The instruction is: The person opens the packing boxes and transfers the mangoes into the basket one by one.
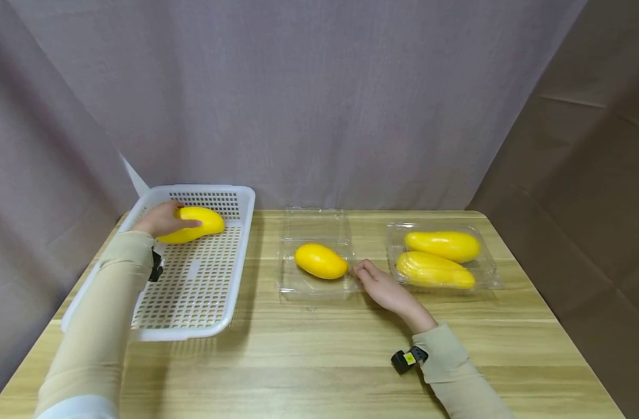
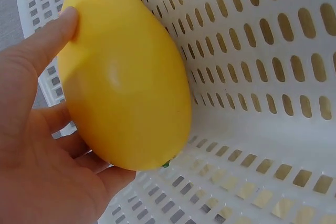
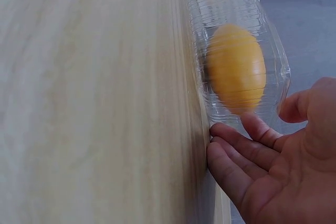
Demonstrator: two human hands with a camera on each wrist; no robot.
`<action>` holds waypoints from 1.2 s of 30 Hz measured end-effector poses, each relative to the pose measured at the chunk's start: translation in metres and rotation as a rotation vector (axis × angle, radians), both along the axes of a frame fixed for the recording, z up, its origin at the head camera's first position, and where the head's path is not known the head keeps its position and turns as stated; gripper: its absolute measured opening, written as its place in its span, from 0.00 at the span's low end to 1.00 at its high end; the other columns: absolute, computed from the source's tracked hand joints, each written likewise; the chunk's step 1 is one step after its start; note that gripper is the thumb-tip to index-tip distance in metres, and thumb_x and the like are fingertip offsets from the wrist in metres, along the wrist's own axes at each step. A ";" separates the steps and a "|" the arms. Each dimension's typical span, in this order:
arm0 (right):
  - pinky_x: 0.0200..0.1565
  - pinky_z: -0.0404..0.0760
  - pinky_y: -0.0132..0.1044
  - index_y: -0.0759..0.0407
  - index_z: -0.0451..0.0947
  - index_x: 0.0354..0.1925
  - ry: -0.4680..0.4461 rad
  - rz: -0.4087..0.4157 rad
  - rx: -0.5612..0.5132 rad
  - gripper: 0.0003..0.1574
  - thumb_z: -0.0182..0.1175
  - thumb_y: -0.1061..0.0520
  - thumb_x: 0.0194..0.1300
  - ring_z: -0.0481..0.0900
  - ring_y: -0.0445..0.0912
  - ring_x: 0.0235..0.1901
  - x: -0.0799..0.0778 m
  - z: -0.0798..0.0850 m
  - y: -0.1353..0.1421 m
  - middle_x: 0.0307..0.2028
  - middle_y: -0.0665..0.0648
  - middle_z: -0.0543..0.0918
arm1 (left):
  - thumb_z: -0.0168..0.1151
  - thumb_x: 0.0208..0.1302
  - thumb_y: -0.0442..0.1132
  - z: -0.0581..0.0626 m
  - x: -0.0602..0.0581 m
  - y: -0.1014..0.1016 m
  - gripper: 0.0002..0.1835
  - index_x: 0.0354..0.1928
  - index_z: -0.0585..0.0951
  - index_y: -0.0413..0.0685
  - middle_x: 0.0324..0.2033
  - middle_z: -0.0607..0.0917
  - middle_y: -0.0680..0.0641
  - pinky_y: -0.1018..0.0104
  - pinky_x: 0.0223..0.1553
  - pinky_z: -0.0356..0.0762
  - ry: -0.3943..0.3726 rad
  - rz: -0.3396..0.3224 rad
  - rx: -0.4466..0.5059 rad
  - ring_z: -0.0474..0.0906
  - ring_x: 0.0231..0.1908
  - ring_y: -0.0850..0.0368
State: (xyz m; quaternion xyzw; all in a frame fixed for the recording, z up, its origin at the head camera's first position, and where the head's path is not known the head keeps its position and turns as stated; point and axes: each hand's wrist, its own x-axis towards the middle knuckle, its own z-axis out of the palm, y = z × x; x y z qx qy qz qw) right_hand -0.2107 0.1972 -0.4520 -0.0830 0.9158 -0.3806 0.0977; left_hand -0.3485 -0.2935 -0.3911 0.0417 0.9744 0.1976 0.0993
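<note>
Inside the white basket my left hand (image 1: 162,220) holds a long yellow papaya-like fruit (image 1: 206,220), thumb on one side and fingers curled round the other. In the left wrist view the fruit (image 2: 126,82) has a narrow neck, a wide rounded end and a small green spot. My right hand (image 1: 383,288) pinches the right edge of a clear plastic clamshell box (image 1: 315,295), its lid folded back. One oval yellow fruit (image 1: 321,261) lies in that box. The right wrist view shows thumb and fingers (image 3: 239,153) at the box's rim and wall.
The white perforated basket (image 1: 234,273) stands on the left of the wooden table (image 1: 319,361). To the right sits another clear box (image 1: 487,262) with two long yellow fruits (image 1: 442,247). A grey curtain (image 1: 319,105) hangs behind the table.
</note>
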 end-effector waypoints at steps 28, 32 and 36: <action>0.60 0.74 0.57 0.59 0.73 0.55 0.015 0.019 -0.005 0.24 0.37 0.46 0.82 0.76 0.56 0.59 -0.004 0.001 -0.005 0.57 0.61 0.80 | 0.61 0.71 0.52 0.021 0.004 0.011 0.42 0.70 0.60 0.24 0.67 0.64 0.24 0.34 0.67 0.58 0.099 -0.056 0.009 0.59 0.67 0.26; 0.60 0.73 0.57 0.59 0.72 0.56 0.011 0.022 -0.009 0.24 0.37 0.46 0.82 0.76 0.56 0.59 -0.005 0.001 -0.005 0.57 0.61 0.80 | 0.61 0.71 0.55 0.029 0.003 0.021 0.42 0.72 0.61 0.29 0.69 0.64 0.27 0.34 0.67 0.58 0.104 -0.069 0.019 0.59 0.68 0.29; 0.60 0.73 0.57 0.60 0.72 0.56 0.014 0.027 -0.011 0.24 0.37 0.46 0.82 0.76 0.55 0.59 -0.005 0.000 -0.005 0.57 0.61 0.80 | 0.61 0.70 0.55 0.036 0.004 0.035 0.41 0.72 0.62 0.32 0.70 0.64 0.29 0.35 0.67 0.58 0.116 -0.101 0.043 0.60 0.68 0.30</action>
